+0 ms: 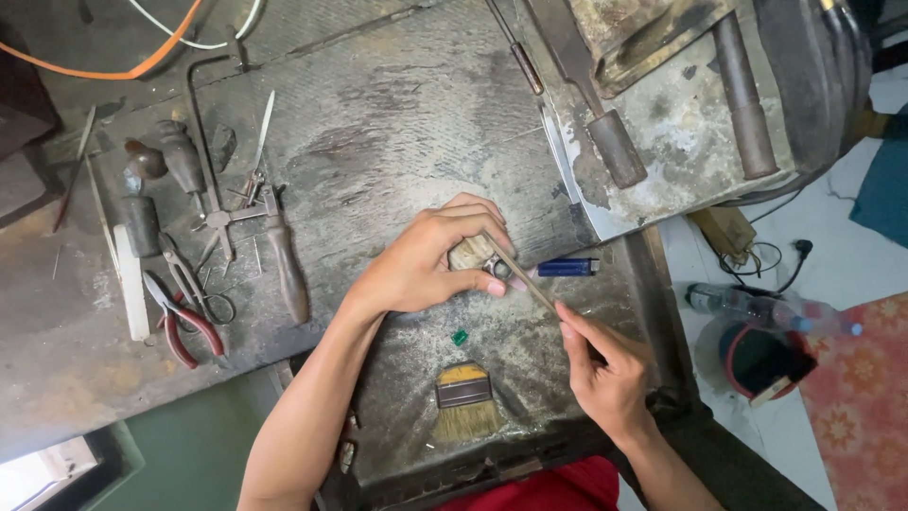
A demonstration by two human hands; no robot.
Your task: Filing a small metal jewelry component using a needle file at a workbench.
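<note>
My left hand (pixel 426 260) is closed over a small pale block (pixel 470 253) and pinches a little metal ring-like piece (pixel 498 269) against it on the dark workbench (pixel 397 123). A thin metal file (pixel 523 276) is gripped in my right hand (pixel 605 374), slanting up and left so its tip rests on the small piece. A blue lighter (pixel 566 268) lies just right of my left fingers. A tiny green stone (pixel 460 337) sits on the bench below my left hand.
A flat brush (pixel 463 402) lies near the front edge. Red-handled pliers (pixel 184 326), a jeweller's saw frame (pixel 213 142), a wooden-handled tool (pixel 287 265), tweezers and gravers crowd the left. Large files and hammers (pixel 610 142) rest at the upper right. A plastic bottle (pixel 747 308) lies on the floor.
</note>
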